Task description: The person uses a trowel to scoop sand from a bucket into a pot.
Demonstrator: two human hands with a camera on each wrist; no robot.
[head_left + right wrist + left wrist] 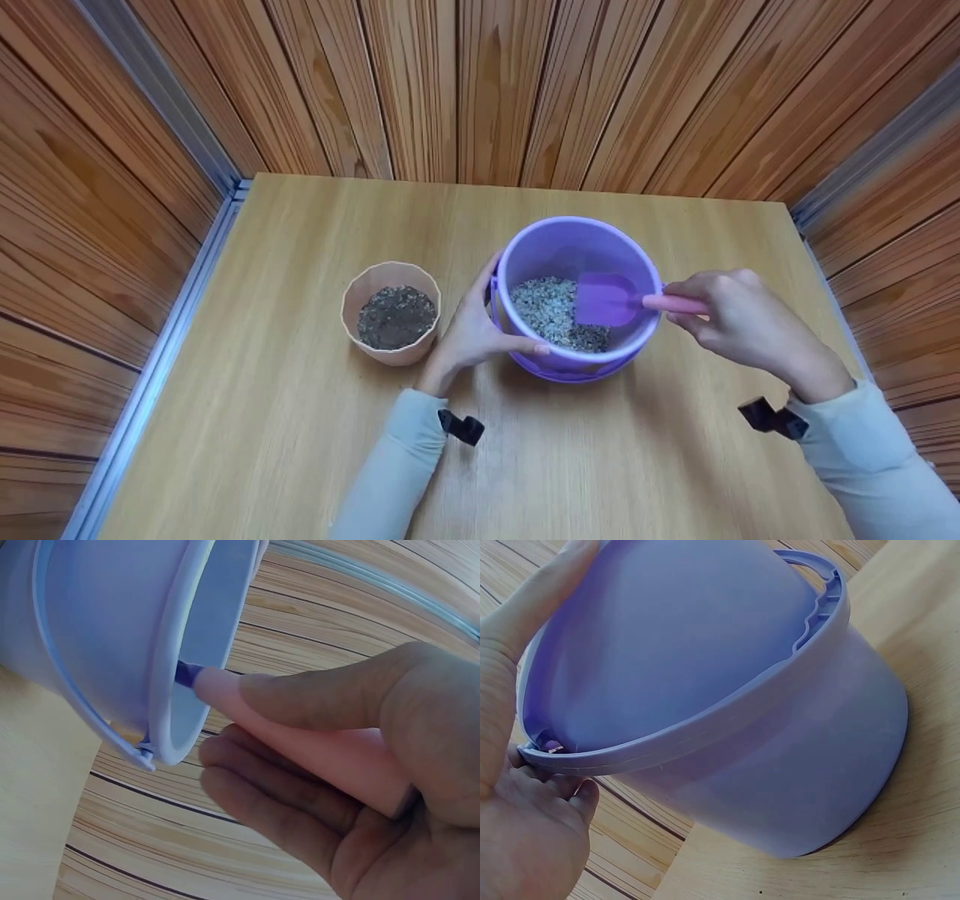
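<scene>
A purple bucket [577, 244] stands on the table with grey, gravel-like grains [551, 307] in its bottom. My left hand [476, 322] grips its left side, thumb over the near rim; in the left wrist view the fingers go round the bucket wall [780, 757]. My right hand [739, 319] holds a small shovel by its pink handle [300, 739], thumb along the top. The purple shovel blade [606, 298] is inside the bucket, over the grains. The bucket's handle [64, 679] hangs down against its outside.
Left of the bucket stands a peach-coloured pot [391, 355] with dark soil [397, 319] in it, close to my left wrist. Wood-plank walls [487, 90] rise behind the table [300, 420] and on both sides.
</scene>
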